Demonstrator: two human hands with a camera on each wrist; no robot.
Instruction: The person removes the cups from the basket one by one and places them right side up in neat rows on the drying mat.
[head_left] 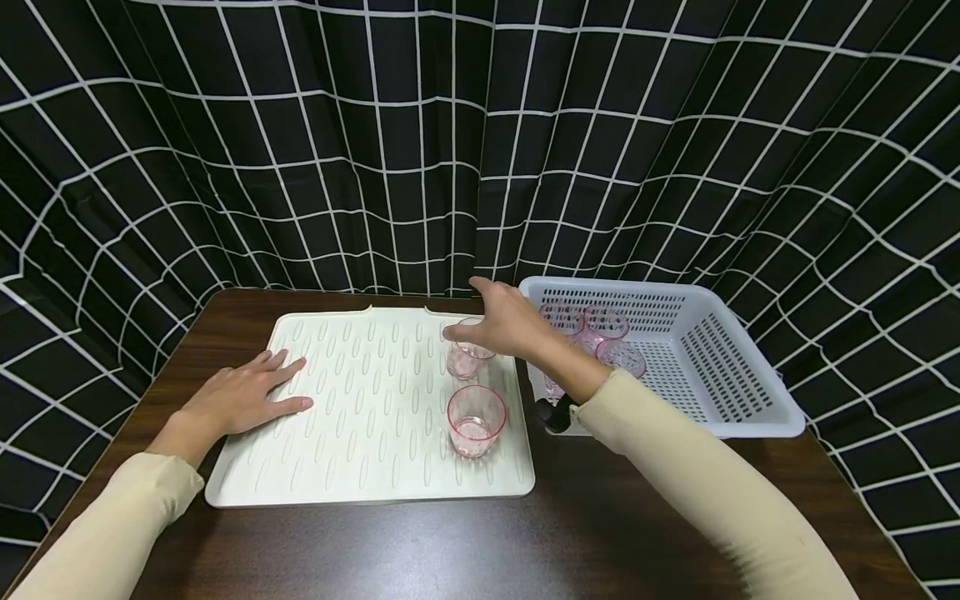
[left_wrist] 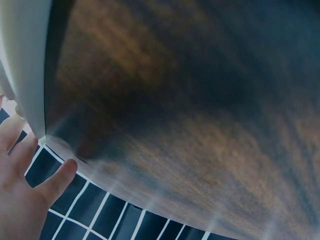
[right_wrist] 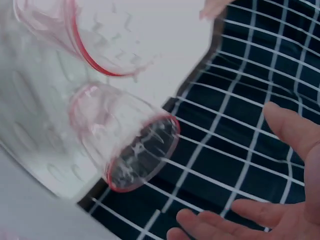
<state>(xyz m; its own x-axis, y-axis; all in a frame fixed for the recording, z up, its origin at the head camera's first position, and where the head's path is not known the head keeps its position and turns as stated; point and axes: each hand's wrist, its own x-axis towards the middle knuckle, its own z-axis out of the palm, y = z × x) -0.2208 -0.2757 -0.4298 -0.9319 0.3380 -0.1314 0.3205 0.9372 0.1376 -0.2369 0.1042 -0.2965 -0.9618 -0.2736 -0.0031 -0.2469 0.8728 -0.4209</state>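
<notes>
Two clear glasses with pink rims stand upright on the right side of a cream ribbed tray [head_left: 360, 417]: a front glass [head_left: 476, 425] and a back glass [head_left: 462, 364]. My right hand [head_left: 510, 321] hovers over the back glass and partly hides it in the head view. In the right wrist view, that hand [right_wrist: 290, 185] has its thumb and fingers spread, apart from the back glass [right_wrist: 115, 130]. My left hand [head_left: 240, 396] lies with fingers spread on the tray's left edge; part of it [left_wrist: 22, 195] shows in the left wrist view.
A pale grey plastic basket [head_left: 731, 350] stands right of the tray, with several pink glasses [head_left: 607, 323] grouped at its left end. The dark wooden table [head_left: 360, 550] extends in front of the tray. A black curtain [head_left: 420, 167] with a white grid hangs behind.
</notes>
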